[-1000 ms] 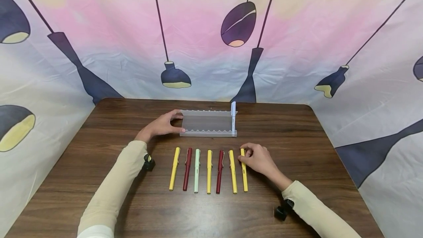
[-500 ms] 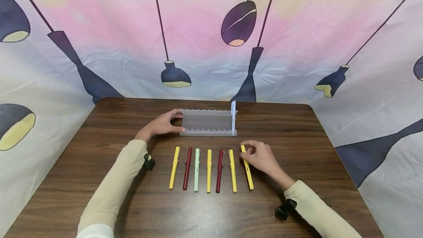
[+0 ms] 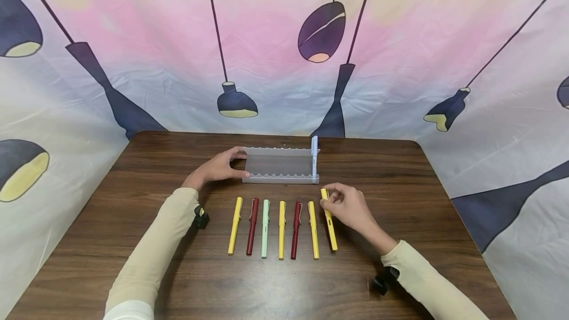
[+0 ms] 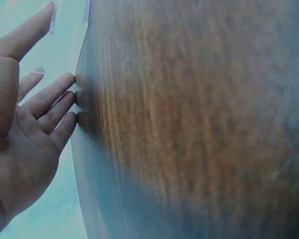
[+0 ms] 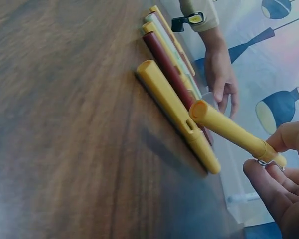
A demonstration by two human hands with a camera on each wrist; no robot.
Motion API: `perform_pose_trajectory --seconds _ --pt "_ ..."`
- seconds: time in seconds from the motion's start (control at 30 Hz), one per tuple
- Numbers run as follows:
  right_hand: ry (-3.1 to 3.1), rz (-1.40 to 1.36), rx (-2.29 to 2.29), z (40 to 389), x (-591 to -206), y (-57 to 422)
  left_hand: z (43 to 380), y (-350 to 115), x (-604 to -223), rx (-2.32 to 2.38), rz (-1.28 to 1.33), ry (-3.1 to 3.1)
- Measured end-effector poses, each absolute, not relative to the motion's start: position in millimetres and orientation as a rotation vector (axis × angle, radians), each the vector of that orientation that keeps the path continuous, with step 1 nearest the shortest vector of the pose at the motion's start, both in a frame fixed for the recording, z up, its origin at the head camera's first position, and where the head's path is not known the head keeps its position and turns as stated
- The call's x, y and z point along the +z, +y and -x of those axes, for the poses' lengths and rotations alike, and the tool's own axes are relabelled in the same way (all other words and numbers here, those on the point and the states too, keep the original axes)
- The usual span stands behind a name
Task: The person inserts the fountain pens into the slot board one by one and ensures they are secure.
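My right hand (image 3: 351,207) pinches a yellow pen (image 3: 330,223) by its clipped cap end, between thumb and fingers. In the right wrist view this yellow pen (image 5: 234,132) is tilted above the table, its barrel end pointing away from the hand. A clear pen rack (image 3: 280,180) with scalloped edges stands farther back. One lavender pen (image 3: 314,159) sits in its rightmost slot. My left hand (image 3: 220,166) holds the rack's left end, thumb at the front edge and fingers at the back. In the left wrist view the left hand (image 4: 27,117) has its lower fingertips touching the tabletop.
A row of pens lies on the wooden table (image 3: 200,280) in front of the rack: yellow pens (image 3: 235,226), dark red pens (image 3: 252,226) and a mint green pen (image 3: 265,228). A printed cloth backdrop (image 3: 275,38) hangs behind the table.
My right hand has lifted the rightmost yellow pen off the table and moved it slightly farther back; its lower end swung right, then partly back left. The left hand and rack stay put.
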State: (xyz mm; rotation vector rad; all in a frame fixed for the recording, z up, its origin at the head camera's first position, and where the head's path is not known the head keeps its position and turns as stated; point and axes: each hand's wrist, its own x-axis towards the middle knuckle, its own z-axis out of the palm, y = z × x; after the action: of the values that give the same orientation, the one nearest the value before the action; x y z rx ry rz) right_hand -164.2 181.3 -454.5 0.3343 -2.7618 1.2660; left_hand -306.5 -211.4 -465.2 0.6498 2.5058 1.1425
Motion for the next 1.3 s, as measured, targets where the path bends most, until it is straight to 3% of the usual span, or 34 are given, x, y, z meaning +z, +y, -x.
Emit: perform_pose_trajectory --seconds 1.3 --pt "-2.527 -0.332 1.351 212 -411 165 307 -210 -465 1.132 -0.663 2.516"
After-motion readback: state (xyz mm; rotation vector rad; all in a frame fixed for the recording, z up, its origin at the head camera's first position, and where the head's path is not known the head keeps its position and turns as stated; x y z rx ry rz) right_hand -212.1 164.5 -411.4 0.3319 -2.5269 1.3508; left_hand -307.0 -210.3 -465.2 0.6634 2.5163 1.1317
